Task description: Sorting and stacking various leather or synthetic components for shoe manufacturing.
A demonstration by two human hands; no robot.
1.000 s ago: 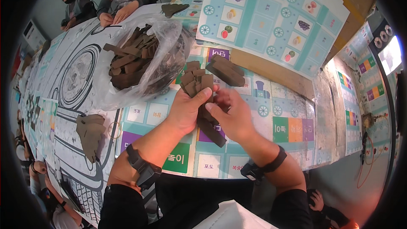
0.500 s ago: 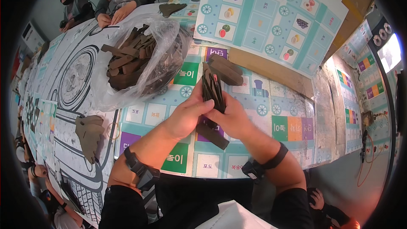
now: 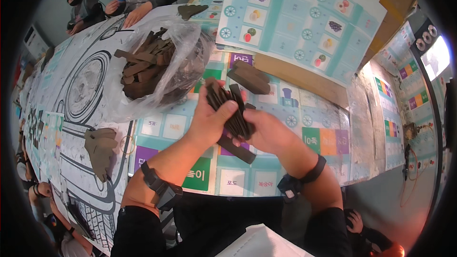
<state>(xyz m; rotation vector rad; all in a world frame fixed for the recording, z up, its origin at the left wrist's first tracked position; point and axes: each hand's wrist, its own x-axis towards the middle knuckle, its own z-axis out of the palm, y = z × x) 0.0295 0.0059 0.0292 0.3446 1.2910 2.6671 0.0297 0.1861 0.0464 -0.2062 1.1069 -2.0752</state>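
Note:
Between my two hands sits a bundle of dark brown flat strips (image 3: 230, 109), fanned a little at its upper end. My left hand (image 3: 212, 116) is wrapped round its left side, thumb lying across the front. On the other side my right hand (image 3: 264, 128) grips the lower right of the bundle. A loose brown strip (image 3: 239, 151) lies on the table just under my hands. Beyond them rests a small stack of brown strips (image 3: 249, 77). To the left, a clear plastic bag (image 3: 188, 62) stands open, full of brown strips (image 3: 148, 69).
A brown stack (image 3: 100, 150) lies at left beside a rubber band (image 3: 127, 145). Another brown piece (image 3: 192, 11) lies at the far side. A cardboard box (image 3: 304, 74) with a printed sheet (image 3: 285, 28) stands at the back right. Co-workers sit at the table's far left.
My hands have spread slightly apart and the bundle has fanned out, tilting to the left. A co-worker's hand at the far side has lifted.

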